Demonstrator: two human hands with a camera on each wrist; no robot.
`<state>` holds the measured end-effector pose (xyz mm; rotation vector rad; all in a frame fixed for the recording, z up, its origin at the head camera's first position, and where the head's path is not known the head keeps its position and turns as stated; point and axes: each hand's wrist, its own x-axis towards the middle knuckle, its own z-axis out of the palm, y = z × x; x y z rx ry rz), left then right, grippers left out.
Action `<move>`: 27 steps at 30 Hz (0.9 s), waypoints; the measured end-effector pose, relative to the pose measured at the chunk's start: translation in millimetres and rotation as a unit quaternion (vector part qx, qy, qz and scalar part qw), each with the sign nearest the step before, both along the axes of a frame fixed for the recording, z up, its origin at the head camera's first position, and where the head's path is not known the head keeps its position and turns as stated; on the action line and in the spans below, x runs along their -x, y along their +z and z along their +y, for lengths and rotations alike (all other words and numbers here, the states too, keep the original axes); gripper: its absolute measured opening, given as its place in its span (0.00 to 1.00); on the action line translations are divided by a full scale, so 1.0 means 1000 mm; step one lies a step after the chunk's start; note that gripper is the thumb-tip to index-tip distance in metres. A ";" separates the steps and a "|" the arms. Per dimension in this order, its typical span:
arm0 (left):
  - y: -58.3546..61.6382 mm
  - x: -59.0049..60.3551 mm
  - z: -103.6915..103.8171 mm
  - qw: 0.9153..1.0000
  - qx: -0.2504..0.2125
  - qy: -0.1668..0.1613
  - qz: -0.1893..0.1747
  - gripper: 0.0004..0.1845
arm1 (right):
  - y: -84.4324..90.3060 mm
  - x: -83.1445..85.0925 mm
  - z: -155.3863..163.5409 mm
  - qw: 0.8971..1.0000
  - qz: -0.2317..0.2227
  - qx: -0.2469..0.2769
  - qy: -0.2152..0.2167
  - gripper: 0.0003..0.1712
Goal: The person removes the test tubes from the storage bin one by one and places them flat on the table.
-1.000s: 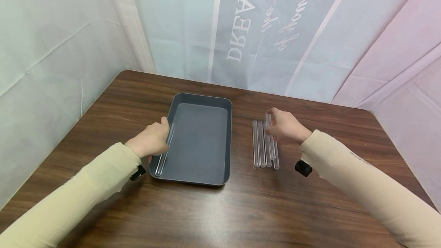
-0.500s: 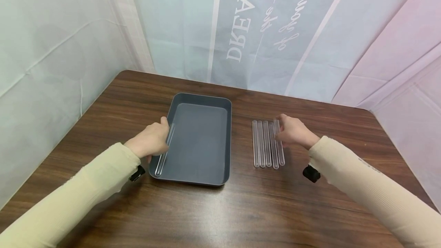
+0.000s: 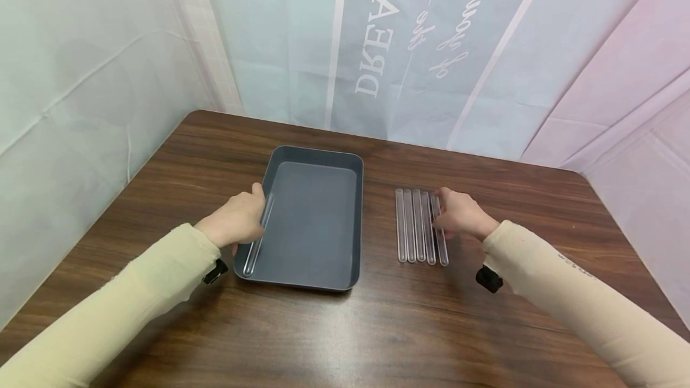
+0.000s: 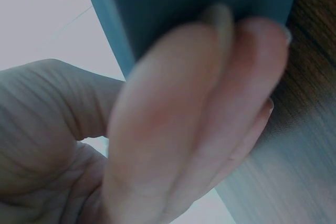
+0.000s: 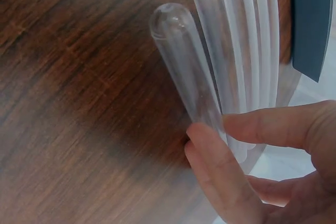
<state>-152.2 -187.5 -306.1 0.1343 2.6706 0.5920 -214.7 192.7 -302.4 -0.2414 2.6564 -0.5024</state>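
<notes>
Nearest us, our left hand [image 3: 235, 220] grips the left rim of the grey tray [image 3: 315, 268], fingers curled over it beside a clear tube [image 3: 257, 238] lying inside. Just beyond, our right hand [image 3: 458, 215] pinches the outermost of five test tubes [image 3: 417, 226] lying side by side on the bench [image 3: 345, 328].

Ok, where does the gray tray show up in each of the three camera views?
Head: the gray tray sits left of centre on the wooden table, with the left hand on its left rim.
Left wrist: its blue-gray wall fills the top, behind the fingers.
Right wrist: only a corner shows at upper right.
Shared landmark: the wooden table.
</notes>
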 end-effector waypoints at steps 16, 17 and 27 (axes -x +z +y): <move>0.000 -0.001 0.001 1.000 0.001 -0.006 0.003 0.42 | 0.002 0.000 -0.002 1.000 -0.003 -0.026 0.012 0.36; 0.000 -0.001 0.000 1.000 0.001 -0.006 0.004 0.42 | 0.003 0.000 -0.001 1.000 -0.002 -0.027 0.012 0.35; 0.000 -0.002 0.000 1.000 -0.001 -0.005 0.002 0.43 | 0.008 -0.001 -0.001 1.000 -0.011 -0.019 0.008 0.36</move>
